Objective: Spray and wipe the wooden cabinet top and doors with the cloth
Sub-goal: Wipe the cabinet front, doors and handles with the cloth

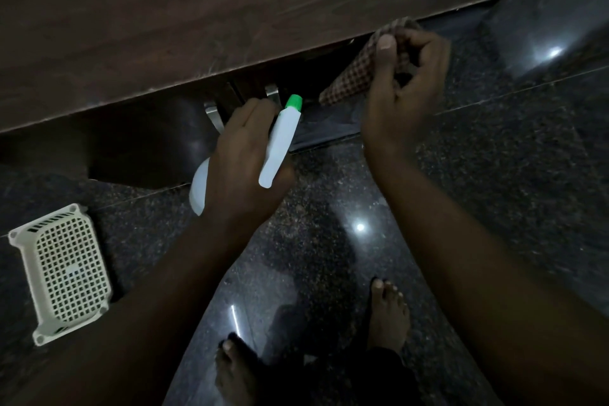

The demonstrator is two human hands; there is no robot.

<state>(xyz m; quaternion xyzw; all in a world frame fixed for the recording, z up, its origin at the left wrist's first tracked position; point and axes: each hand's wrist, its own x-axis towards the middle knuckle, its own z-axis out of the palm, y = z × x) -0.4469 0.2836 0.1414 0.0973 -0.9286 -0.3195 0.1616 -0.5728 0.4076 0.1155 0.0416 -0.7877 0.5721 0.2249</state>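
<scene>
Dark granite floor under a brown cabinet, both hands at its front edge.

Left hand has its fingers wrapped tight round a white bottle, green nozzle pointing at the doors just beyond the fingertips. Right hand pinches a checked cloth, bunched against the cabinet's edge above the thumb. White basket lies on the floor, well left of both hands. Bare feet stand below.

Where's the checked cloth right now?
In the head view the checked cloth is bunched in the right hand, right of centre, just below the cabinet top's front edge and right of the spray bottle.
</scene>
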